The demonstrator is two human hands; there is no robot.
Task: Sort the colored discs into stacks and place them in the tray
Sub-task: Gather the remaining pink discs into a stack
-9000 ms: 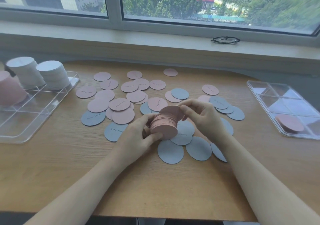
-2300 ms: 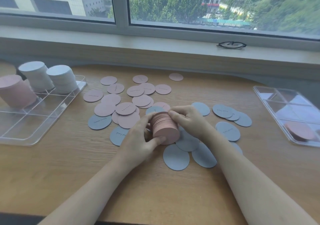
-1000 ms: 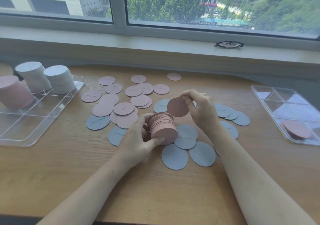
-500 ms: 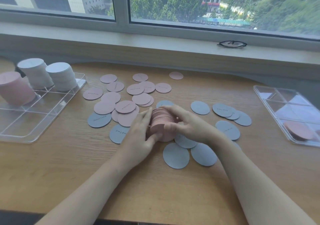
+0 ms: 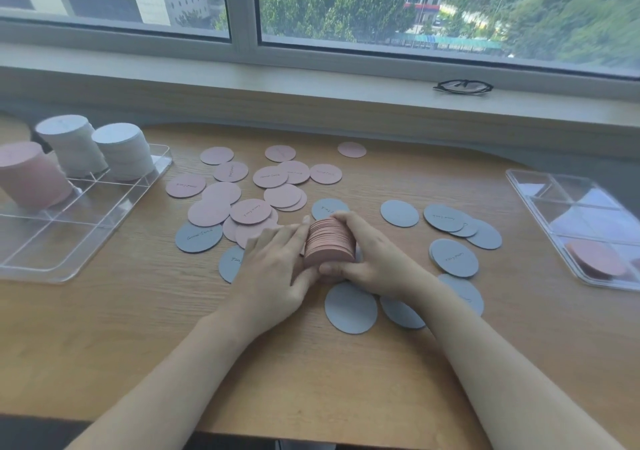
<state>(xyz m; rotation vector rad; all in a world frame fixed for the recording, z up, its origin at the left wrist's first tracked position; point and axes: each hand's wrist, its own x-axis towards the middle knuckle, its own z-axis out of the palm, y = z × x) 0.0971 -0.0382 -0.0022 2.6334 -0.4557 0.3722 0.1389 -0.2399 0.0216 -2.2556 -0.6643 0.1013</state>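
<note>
Both hands have lowered; right hand (image 5: pixel 375 259) and left hand (image 5: pixel 277 269) fingers clamp the stack of pink paper discs (image 5: pixel 330 243) on the wooden worktop (image 5: pixel 138 328).

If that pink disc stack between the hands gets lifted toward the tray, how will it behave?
The pink disc stack already leans with fanned edges, so it will probably shear or spill unless squeezed. The left hand and right hand both grip it, suggesting loose, light discs.
</note>
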